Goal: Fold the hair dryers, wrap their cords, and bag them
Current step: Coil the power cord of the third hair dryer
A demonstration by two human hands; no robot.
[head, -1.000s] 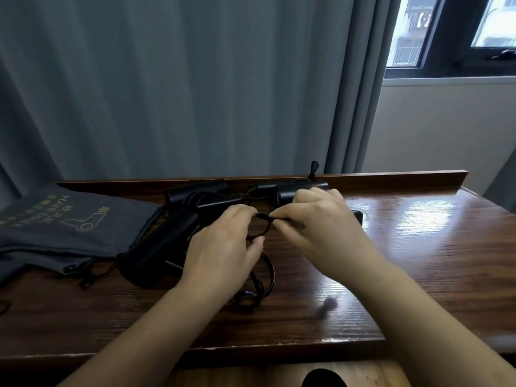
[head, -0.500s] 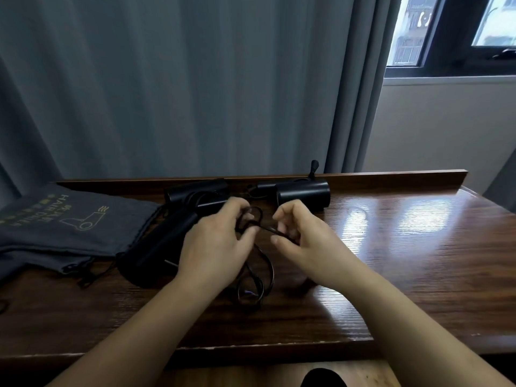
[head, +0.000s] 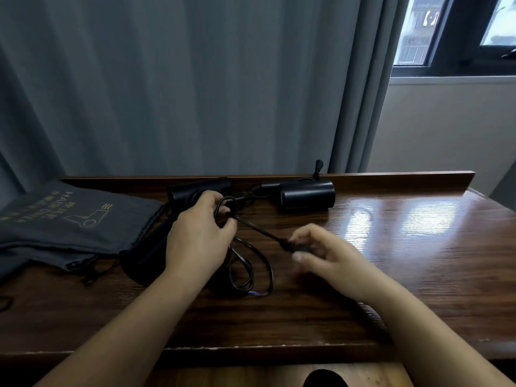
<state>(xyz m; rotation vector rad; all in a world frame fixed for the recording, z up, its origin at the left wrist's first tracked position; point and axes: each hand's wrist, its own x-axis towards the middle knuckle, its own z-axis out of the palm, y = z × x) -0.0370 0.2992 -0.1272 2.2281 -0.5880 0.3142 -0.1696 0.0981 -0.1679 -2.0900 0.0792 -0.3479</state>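
My left hand [head: 199, 236] pinches the thin black cord [head: 252, 268] near the shiny brown wooden surface's [head: 391, 247] back edge, my right hand [head: 321, 251] pulls its end, and loose loops might tangle.

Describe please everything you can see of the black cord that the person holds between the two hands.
The cord is thin, black and looks rubbery. One straight stretch runs tight between the left hand, which pinches it beside a small loop, and the right hand, whose fingers grip its thicker dark end. Below the left hand, more of it lies in loose loops on the wooden table.
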